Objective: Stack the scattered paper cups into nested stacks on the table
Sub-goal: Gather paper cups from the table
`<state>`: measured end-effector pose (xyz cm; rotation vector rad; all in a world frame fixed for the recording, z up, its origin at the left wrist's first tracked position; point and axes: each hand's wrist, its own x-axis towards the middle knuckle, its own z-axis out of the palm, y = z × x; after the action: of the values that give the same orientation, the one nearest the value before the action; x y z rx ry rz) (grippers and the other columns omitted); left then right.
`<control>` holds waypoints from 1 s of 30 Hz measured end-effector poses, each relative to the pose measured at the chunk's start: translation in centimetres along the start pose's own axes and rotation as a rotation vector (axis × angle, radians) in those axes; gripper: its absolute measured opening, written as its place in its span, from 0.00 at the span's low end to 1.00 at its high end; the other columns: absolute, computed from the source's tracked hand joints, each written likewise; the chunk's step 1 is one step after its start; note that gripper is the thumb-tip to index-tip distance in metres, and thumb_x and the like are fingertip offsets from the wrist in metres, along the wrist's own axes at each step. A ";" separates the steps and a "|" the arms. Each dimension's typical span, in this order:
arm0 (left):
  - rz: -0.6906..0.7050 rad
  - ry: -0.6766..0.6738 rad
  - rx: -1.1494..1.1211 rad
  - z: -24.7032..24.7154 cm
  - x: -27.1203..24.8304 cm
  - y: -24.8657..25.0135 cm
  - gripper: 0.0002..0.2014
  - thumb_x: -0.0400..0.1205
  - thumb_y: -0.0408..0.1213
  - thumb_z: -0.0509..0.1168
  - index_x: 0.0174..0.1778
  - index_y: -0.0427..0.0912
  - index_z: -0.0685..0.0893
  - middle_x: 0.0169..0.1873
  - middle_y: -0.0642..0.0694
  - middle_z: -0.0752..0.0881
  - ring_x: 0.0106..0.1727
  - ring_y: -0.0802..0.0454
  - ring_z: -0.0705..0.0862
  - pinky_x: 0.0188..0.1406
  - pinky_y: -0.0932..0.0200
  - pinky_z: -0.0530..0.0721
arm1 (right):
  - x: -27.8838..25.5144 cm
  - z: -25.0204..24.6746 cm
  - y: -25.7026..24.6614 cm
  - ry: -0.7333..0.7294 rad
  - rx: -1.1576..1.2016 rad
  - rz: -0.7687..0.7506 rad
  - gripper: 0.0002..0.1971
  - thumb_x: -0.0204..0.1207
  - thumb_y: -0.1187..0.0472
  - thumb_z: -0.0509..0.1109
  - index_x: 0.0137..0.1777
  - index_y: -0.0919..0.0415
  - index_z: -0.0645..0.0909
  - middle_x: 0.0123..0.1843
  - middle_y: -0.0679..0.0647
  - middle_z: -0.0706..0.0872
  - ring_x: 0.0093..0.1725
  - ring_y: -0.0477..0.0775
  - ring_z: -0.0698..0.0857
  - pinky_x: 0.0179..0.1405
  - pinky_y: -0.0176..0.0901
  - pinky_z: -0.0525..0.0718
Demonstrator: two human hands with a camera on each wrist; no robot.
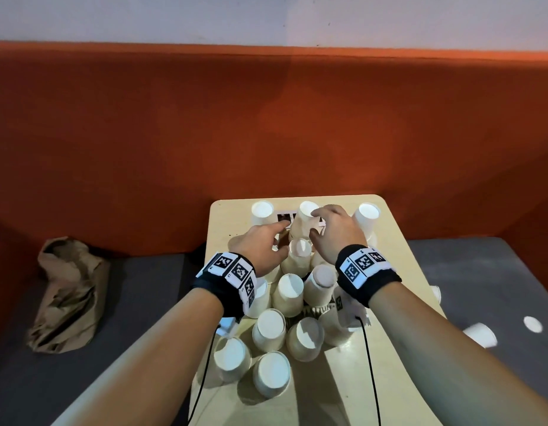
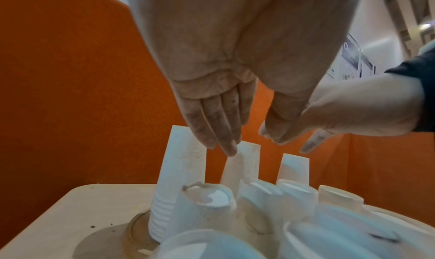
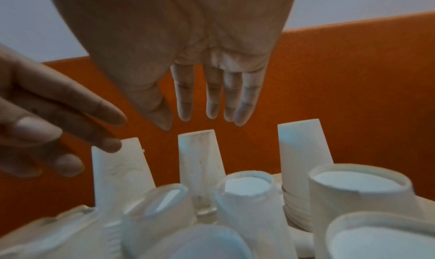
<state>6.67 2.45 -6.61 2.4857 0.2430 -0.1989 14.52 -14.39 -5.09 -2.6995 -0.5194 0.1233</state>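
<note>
from the head view, both your hands reach over the crowd of upside-down paper cups (image 1: 288,295) toward the far end of the small table (image 1: 223,216). your left hand (image 1: 263,247) and right hand (image 1: 335,233) flank the middle stack (image 1: 303,224), one of three tall nested stacks along the back edge, with the left stack (image 1: 262,212) and right stack (image 1: 366,218) on either side. that back row seems to be where finished stacks are parked, leaving loose cups nearer you within easy reach. two more cups (image 1: 481,333) lie off the table on the grey seat to your right, and a crumpled brown paper bag (image 1: 68,293) sits on the seat to your left.

from the left wrist view, your left fingers (image 2: 219,131) are straight and close together, tips just over the middle stack's top, holding nothing; whether they touch it i cannot tell.

from the right wrist view, your right fingers (image 3: 212,97) hang straight and slightly spread above the same stack, thumb apart, gripping nothing. the two hands look set to close on it from both sides, probably to steady or lift it.
</note>
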 end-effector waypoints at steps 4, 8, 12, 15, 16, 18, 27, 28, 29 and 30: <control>0.073 0.046 -0.059 -0.2 -2.8 1.0 0.21 0.75 0.51 0.64 0.66 0.63 0.78 0.53 0.59 0.88 0.54 0.55 0.86 0.59 0.48 0.84 | -3.2 -1.6 -0.9 0.003 0.049 -0.040 0.15 0.78 0.54 0.70 0.64 0.50 0.83 0.70 0.51 0.81 0.64 0.55 0.83 0.61 0.46 0.81; 0.080 0.041 -0.130 0.6 -5.7 0.3 0.20 0.80 0.41 0.68 0.69 0.50 0.82 0.59 0.53 0.88 0.53 0.54 0.86 0.60 0.51 0.84 | -6.9 -1.6 -1.7 -0.055 0.085 -0.070 0.13 0.76 0.51 0.70 0.61 0.47 0.84 0.61 0.49 0.88 0.60 0.54 0.84 0.60 0.50 0.83; 0.040 0.003 -0.069 2.3 -7.4 -0.8 0.21 0.80 0.43 0.68 0.71 0.48 0.81 0.63 0.49 0.87 0.60 0.52 0.85 0.64 0.53 0.82 | -10.1 0.1 -2.1 -0.185 0.001 -0.077 0.16 0.77 0.50 0.70 0.64 0.47 0.82 0.63 0.51 0.87 0.62 0.57 0.85 0.58 0.49 0.84; 0.008 -0.020 -0.066 3.5 -8.5 -1.3 0.23 0.79 0.45 0.68 0.71 0.54 0.80 0.65 0.49 0.85 0.59 0.54 0.85 0.63 0.55 0.83 | -11.9 1.4 -1.7 -0.260 -0.072 -0.088 0.17 0.77 0.49 0.69 0.66 0.47 0.81 0.65 0.52 0.86 0.62 0.58 0.84 0.55 0.48 0.83; 0.001 -0.025 -0.075 3.9 -8.8 -1.5 0.23 0.78 0.45 0.68 0.71 0.55 0.80 0.64 0.49 0.84 0.59 0.54 0.85 0.63 0.56 0.83 | -12.4 1.7 -1.6 -0.269 -0.081 -0.091 0.18 0.77 0.49 0.69 0.66 0.47 0.81 0.65 0.51 0.86 0.62 0.58 0.84 0.54 0.48 0.83; -0.007 -0.037 -0.091 4.6 -9.6 -1.8 0.22 0.79 0.44 0.68 0.71 0.53 0.81 0.63 0.50 0.85 0.59 0.55 0.85 0.63 0.55 0.83 | -13.3 2.0 -1.3 -0.283 -0.095 -0.091 0.19 0.75 0.47 0.70 0.66 0.48 0.81 0.64 0.50 0.86 0.61 0.57 0.84 0.54 0.48 0.83; -0.021 -0.027 -0.063 5.5 -10.7 -2.2 0.23 0.76 0.50 0.65 0.69 0.58 0.81 0.62 0.53 0.87 0.62 0.52 0.84 0.65 0.48 0.83 | -16.0 2.7 -0.8 -0.321 -0.206 -0.068 0.24 0.70 0.47 0.75 0.67 0.43 0.78 0.66 0.48 0.84 0.62 0.60 0.84 0.53 0.50 0.82; -0.019 -0.025 -0.062 5.5 -10.7 -2.2 0.23 0.76 0.49 0.65 0.69 0.57 0.81 0.62 0.53 0.87 0.62 0.52 0.84 0.64 0.48 0.83 | -16.0 2.7 -0.8 -0.310 -0.216 -0.075 0.24 0.70 0.48 0.74 0.67 0.43 0.78 0.65 0.48 0.85 0.62 0.61 0.84 0.54 0.50 0.81; -0.015 -0.021 -0.059 5.5 -10.6 -2.2 0.22 0.77 0.48 0.66 0.69 0.57 0.81 0.62 0.53 0.87 0.62 0.53 0.84 0.65 0.48 0.83 | -16.0 2.6 -0.7 -0.301 -0.222 -0.081 0.24 0.71 0.48 0.74 0.67 0.44 0.78 0.66 0.48 0.85 0.62 0.60 0.84 0.56 0.50 0.80; -0.009 -0.018 -0.057 5.4 -10.6 -2.2 0.22 0.78 0.47 0.66 0.69 0.56 0.81 0.63 0.53 0.86 0.62 0.53 0.84 0.65 0.49 0.83 | -15.9 2.4 -0.7 -0.296 -0.219 -0.085 0.24 0.71 0.48 0.74 0.67 0.44 0.78 0.66 0.49 0.85 0.62 0.60 0.84 0.57 0.50 0.79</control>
<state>-4.53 -0.45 -10.07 2.4261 0.2484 -0.2156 -0.86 -18.85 -6.83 -2.8817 -0.7739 0.4730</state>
